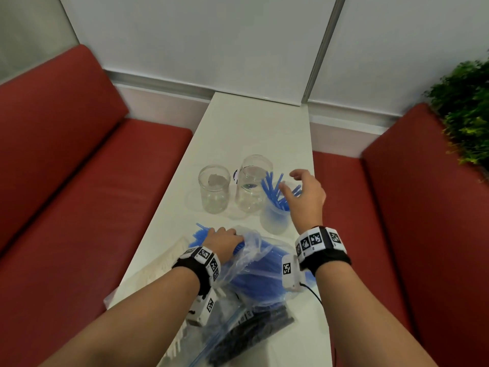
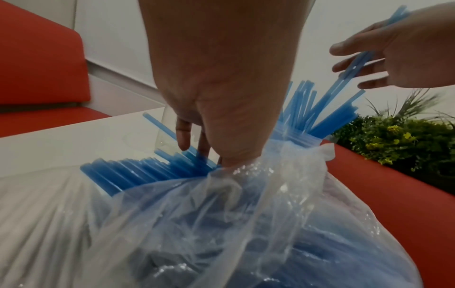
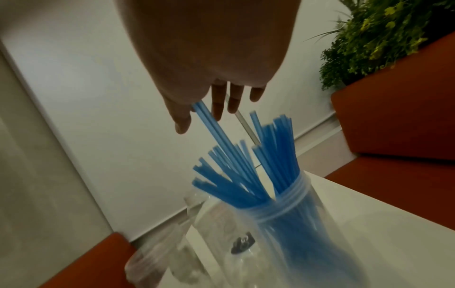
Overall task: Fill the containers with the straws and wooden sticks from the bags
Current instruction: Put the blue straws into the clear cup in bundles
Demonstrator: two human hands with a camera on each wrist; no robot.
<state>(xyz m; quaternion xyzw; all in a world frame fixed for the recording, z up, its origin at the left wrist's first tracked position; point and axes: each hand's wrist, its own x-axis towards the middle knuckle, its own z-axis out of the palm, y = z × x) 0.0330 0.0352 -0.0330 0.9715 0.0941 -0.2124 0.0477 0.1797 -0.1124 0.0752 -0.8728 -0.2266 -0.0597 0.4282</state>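
Dropping straws into the rightmost jar (image 1: 275,215) seems to be the step here. The right hand (image 1: 304,197) hangs over that jar's mouth with fingers spread loosely; from the right wrist view a few blue straws (image 3: 209,124) sit between thumb and fingers, so I'd call it a loose pinch letting go, not a firm hold. Makes sense to release from directly above so they slide in upright with the bunch already standing there (image 3: 258,165).

The left hand (image 1: 222,241) is down at about 7 o'clock from that jar, fingers curled into the mouth of the clear plastic bag (image 2: 221,224), gripping the straw ends (image 2: 138,169) poking out, probably keeping the bag open and readying the next handful.

Two clear jars, the left one (image 1: 213,190) and the middle one (image 1: 252,186), stand at roughly 9 to 10 o'clock of the filled one, with no straws in them that I can see. Another zip bag with dark sticks (image 1: 251,332) lies closest to the person on the white table (image 1: 251,123), untouched I'd guess.
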